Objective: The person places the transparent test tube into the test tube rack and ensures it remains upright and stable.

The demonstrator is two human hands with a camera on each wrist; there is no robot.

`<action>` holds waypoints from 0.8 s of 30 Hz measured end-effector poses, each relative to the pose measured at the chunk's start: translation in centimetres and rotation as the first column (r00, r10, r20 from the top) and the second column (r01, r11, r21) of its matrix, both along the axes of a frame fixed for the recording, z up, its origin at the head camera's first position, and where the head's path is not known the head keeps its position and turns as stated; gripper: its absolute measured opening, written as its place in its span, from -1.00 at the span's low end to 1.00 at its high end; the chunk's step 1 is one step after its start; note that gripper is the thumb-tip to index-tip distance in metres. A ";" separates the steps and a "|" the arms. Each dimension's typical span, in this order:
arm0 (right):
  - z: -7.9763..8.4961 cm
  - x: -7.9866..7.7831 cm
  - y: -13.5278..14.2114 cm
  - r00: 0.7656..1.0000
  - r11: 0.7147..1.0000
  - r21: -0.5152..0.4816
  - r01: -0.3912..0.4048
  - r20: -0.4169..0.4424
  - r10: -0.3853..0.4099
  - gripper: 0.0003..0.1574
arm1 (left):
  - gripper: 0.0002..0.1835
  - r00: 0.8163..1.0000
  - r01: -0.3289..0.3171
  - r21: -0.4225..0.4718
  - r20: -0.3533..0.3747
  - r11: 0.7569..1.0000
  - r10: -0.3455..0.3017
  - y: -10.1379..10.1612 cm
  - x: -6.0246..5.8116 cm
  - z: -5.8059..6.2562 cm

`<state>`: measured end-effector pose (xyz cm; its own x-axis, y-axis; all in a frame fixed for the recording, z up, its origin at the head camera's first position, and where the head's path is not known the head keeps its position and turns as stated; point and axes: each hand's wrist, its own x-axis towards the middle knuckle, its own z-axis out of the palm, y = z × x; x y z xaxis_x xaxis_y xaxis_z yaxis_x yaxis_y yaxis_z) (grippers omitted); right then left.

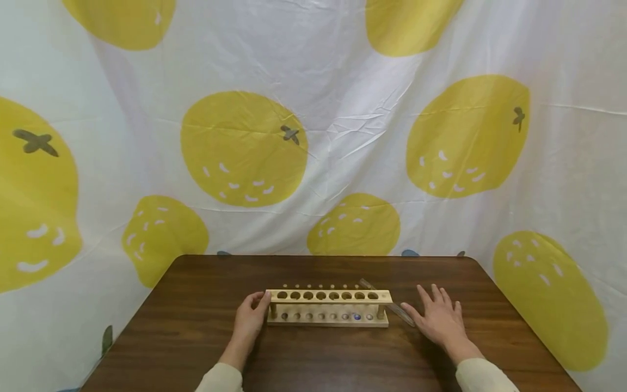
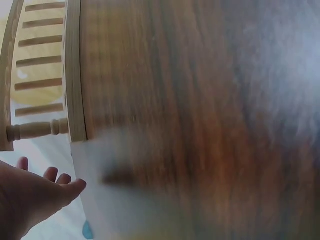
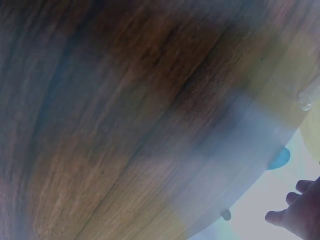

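A pale wooden test tube rack (image 1: 329, 299) stands mid-table, with a row of round holes on top and pegs along its back. Beside its left end is my left hand (image 1: 251, 316), fingers loosely bent; the left wrist view shows a gap between this hand (image 2: 37, 195) and the rack (image 2: 76, 75). A clear test tube (image 1: 404, 316) lies slantwise at the rack's right end, partly hidden behind it. My right hand (image 1: 441, 321) is spread just right of the tube, its thumb near the tube's closer end. In the right wrist view only the tube's round end (image 3: 304, 101) is discernible.
The dark wooden table (image 1: 323, 359) has rounded far corners. Behind it hangs a white cloth (image 1: 343, 136) printed with yellow lemons. A small blue-purple spot (image 1: 357, 317) shows in one of the rack's lower hollows.
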<state>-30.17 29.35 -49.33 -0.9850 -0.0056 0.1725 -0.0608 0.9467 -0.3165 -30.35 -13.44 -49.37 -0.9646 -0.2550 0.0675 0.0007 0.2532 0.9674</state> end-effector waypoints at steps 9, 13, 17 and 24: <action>0.0 -0.1 -0.4 1.000 1.000 0.021 -0.004 -0.031 0.004 0.02 | -0.43 1.000 -0.010 0.021 0.000 1.000 0.010 0.4 0.2 -0.4; 0.0 -0.1 -0.4 0.999 1.000 0.018 -0.003 -0.034 0.003 0.00 | -0.46 1.000 -0.014 0.022 -0.007 1.000 0.014 0.7 0.2 -0.5; -0.1 -0.2 -0.5 0.999 1.000 0.013 -0.008 -0.043 0.009 -0.05 | -0.51 0.999 -0.023 0.038 -0.026 0.999 0.024 1.0 0.2 -0.6; -0.3 -0.6 -0.6 0.999 1.000 -0.003 -0.014 -0.032 0.014 -0.10 | -0.54 0.997 -0.040 0.057 -0.063 0.998 0.044 1.1 0.4 -0.6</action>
<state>-30.82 28.75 -49.67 -0.9787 -0.0191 0.2043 -0.0846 0.9446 -0.3171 -30.00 -12.33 -50.00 -0.9471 -0.3002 0.1138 0.0540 0.2005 0.9782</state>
